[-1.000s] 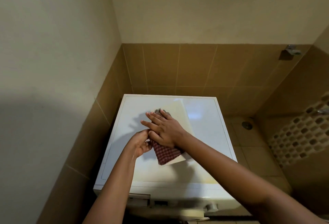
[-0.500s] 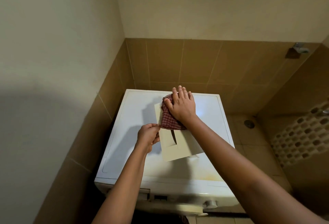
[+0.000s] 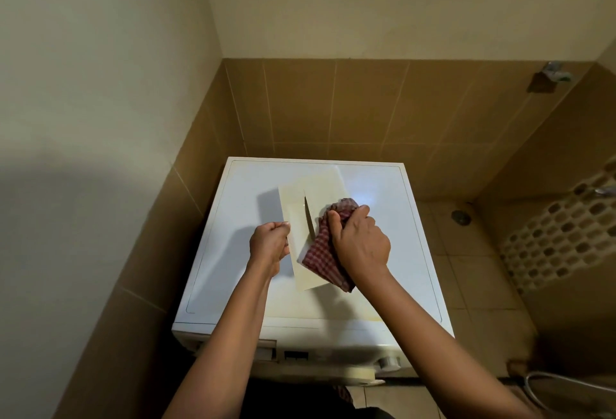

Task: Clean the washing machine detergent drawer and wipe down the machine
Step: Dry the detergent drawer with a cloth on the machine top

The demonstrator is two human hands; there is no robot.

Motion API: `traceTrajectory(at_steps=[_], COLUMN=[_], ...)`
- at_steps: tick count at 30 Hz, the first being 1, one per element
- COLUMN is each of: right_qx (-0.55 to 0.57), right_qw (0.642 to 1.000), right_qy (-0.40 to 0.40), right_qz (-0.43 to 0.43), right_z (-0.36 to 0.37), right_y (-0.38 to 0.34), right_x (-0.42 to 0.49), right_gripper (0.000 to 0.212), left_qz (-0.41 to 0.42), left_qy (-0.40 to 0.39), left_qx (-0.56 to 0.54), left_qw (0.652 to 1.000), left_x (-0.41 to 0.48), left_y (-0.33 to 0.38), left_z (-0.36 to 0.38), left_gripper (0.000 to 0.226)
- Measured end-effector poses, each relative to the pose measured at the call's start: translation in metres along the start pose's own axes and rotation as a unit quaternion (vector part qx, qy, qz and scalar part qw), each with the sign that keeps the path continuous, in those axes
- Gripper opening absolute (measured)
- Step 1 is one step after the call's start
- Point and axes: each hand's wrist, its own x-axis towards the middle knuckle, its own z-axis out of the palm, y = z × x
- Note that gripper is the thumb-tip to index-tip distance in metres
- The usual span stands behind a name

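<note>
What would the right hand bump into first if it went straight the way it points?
Past the cloth it grips, the right hand points up and left across the drawer. It would likely meet the dark ridge in the drawer's middle first, though depth is unclear.

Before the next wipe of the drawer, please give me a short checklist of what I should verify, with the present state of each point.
1. The drawer rests on the washing machine top: ok.
2. The left hand grips the drawer's left edge: ok.
3. The right hand grips the checked cloth: ok.
4. The checked cloth touches the drawer: ok.
5. The drawer is free of residue: cannot tell.
</note>
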Motion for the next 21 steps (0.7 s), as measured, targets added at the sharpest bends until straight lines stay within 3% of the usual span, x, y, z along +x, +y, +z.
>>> traceTrajectory(at_steps=[5, 11, 16, 18, 21], right_qx=[0.04, 0.274, 0.333, 0.339, 0.335], right_qw=[0.999, 0.957, 0.937, 0.934, 0.934], right_qy=[-0.009, -0.077, -0.089, -0.094, -0.099], right_qz=[-0.027, -0.054, -0.048, -0.059, -0.082], right_z=[-0.001, 0.014, 0.032, 0.037, 0.044], right_y=[0.013, 0.007, -0.007, -0.01, -0.015], right_x=[-0.025, -0.05, -0.058, -0.059, -0.063], right_gripper=[0.051, 0.023, 0.026, 0.026, 0.026], left_qz=[-0.025, -0.036, 0.033, 0.053, 0.026], left_qy=[-0.002, 0.016, 0.087, 0.078, 0.011], left_qx=[-0.015, -0.004, 0.114, 0.149, 0.149], left_qw=[1.0, 0.999, 0.989, 0.984, 0.988], left_x=[0.006, 0.014, 0.011, 0.008, 0.002], left_y=[-0.003, -0.025, -0.045, -0.048, -0.043], left_z=[-0.008, -0.028, -0.032, -0.03, -0.026], left_gripper=[0.012, 0.004, 0.011, 0.025, 0.076])
